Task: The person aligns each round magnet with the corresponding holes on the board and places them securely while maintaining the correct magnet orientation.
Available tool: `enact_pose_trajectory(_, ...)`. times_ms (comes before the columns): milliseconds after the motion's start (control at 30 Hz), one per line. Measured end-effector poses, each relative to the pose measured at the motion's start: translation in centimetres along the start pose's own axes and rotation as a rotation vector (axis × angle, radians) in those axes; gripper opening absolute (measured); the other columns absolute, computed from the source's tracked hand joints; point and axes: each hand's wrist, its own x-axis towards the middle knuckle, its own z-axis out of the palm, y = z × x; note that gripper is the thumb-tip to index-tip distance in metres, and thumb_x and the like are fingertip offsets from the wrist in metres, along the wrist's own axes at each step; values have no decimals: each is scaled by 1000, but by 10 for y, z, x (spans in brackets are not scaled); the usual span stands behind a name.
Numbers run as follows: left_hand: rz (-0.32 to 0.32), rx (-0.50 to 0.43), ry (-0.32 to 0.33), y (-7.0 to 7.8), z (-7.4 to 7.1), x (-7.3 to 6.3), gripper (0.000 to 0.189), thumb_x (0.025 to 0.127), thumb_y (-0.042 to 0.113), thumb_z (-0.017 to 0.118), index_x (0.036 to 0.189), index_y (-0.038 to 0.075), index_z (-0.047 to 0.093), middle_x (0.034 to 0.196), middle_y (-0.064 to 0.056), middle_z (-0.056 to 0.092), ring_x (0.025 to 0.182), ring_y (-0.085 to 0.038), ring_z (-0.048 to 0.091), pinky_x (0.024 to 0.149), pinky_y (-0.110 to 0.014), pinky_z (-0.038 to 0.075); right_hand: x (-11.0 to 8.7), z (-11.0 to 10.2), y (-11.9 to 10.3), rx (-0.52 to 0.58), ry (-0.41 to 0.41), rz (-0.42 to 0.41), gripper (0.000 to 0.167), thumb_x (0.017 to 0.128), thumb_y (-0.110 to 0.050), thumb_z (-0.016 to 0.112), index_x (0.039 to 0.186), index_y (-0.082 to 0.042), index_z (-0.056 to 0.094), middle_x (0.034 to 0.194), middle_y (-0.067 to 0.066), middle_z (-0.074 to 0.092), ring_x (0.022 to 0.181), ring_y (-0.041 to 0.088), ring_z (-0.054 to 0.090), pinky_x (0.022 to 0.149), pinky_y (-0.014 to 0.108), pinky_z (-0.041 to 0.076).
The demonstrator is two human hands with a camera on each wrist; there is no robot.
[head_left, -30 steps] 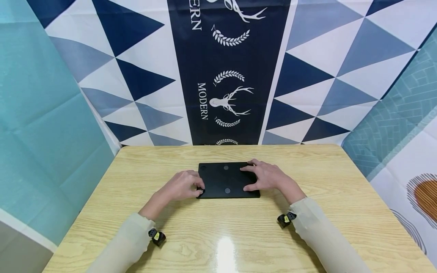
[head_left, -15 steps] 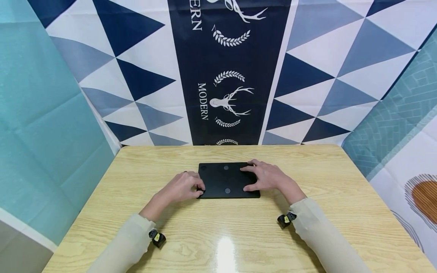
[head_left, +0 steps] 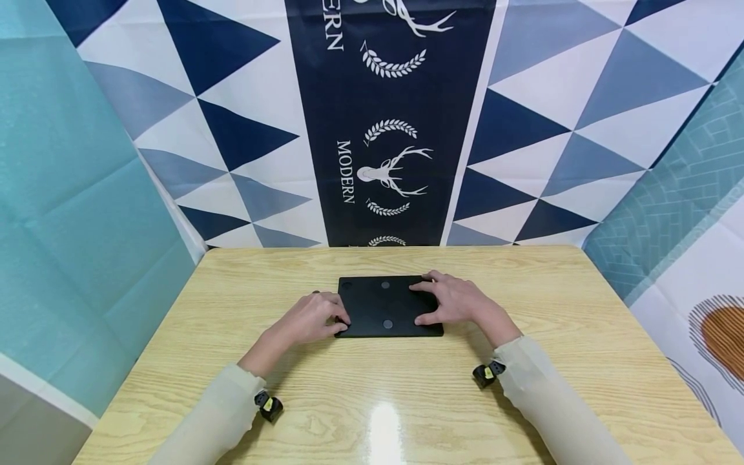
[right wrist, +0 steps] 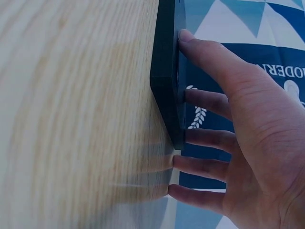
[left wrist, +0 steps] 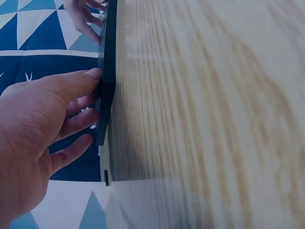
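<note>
A flat black rectangular board (head_left: 363, 310) lies on the wooden table, with two grey round spots and a dark round mark on its top. My left hand (head_left: 314, 316) is at its near left corner, thumb and index fingertip close together on the face; whatever lies under them is hidden, and I cannot tell whether they pinch anything. In the left wrist view, the left thumb (left wrist: 90, 76) touches the board's face and the other fingers are loosely bent. Over the right end, my right hand (head_left: 456, 300) rests with spread fingers, its thumb (right wrist: 187, 36) on the face near the front edge.
A small dark piece (head_left: 316, 292) sits on the table (head_left: 325, 400) just beyond my left hand. Behind the table's far edge hangs a patterned cloth (head_left: 244, 116) of blue triangles and a dark deer-head strip. Cameras (head_left: 269, 405) are strapped at both wrists.
My left hand has shifted very slightly, its fingertips a little further right over the corner, and the small dark piece behind it shows more plainly. The board and right hand have stayed put.
</note>
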Motion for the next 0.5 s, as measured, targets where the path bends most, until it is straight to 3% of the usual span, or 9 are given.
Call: enact_pose_trajectory(500, 12, 12, 19, -1, 3, 0, 6, 102, 19, 85, 104, 17, 91, 103, 1, 81, 89, -14, 76, 73, -21, 58, 0, 1, 1, -3, 6, -5, 84, 92, -69, 81, 161, -24, 64, 171, 23, 52, 151, 47, 59, 111, 68, 57)
